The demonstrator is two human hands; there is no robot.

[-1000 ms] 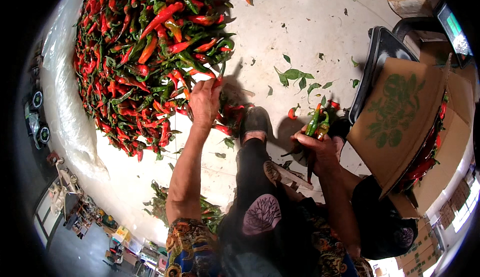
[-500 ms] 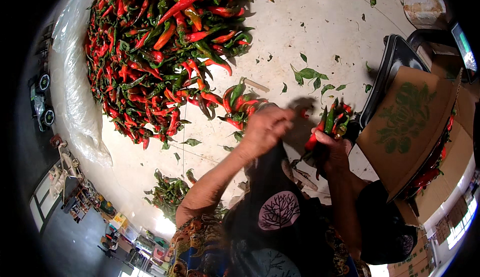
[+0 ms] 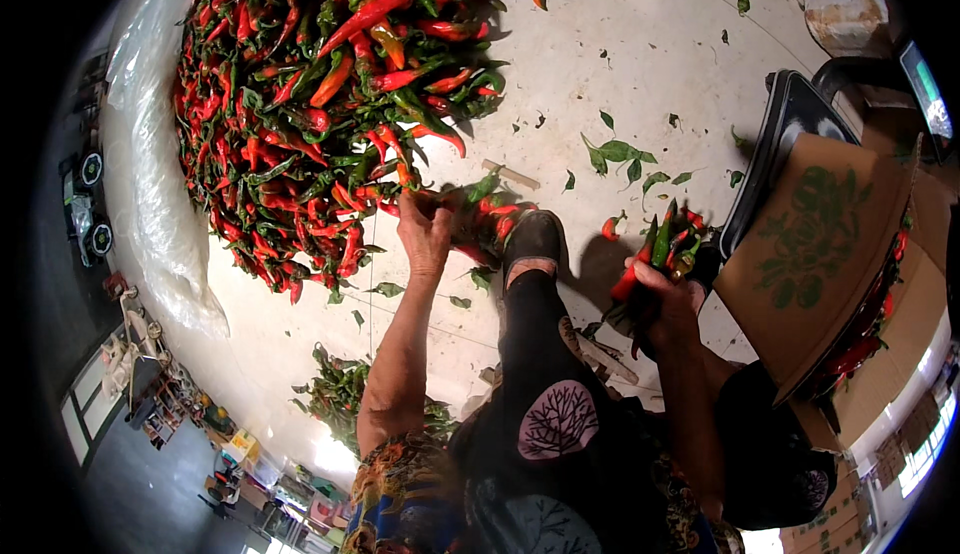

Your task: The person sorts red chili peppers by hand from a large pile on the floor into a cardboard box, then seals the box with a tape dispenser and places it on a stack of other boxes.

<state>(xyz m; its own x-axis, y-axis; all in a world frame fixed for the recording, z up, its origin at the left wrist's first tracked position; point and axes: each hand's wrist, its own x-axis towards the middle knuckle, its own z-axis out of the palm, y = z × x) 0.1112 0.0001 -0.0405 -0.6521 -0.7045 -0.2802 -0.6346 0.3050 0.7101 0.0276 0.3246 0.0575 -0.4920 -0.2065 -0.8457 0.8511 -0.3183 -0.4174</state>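
Observation:
A large heap of red and green chili peppers (image 3: 300, 104) lies on the pale floor in front of me, to the left. At the near edge of this heap, my left hand (image 3: 425, 234) has its fingers closed on a chili pepper, partly hidden by the fingers. My right hand (image 3: 668, 304) grips a bunch of chili peppers (image 3: 660, 244), red and green, tips pointing away from me. A small group of red peppers (image 3: 497, 222) lies beside my dark shoe (image 3: 535, 237). One short red pepper (image 3: 612, 226) rests on the floor between my shoe and the bunch.
At the right stands an open cardboard box (image 3: 815, 244) with red peppers inside, next to a black-framed platform (image 3: 785, 144). Green leaves (image 3: 620, 149) are scattered on the floor. A smaller pile of green peppers (image 3: 340, 389) lies left of my leg. Crumpled clear plastic sheeting (image 3: 150, 174) borders the heap.
My left hand has moved from near my right hand, over my knee, leftward and away to the heap's edge. The right hand keeps its bunch in the same place.

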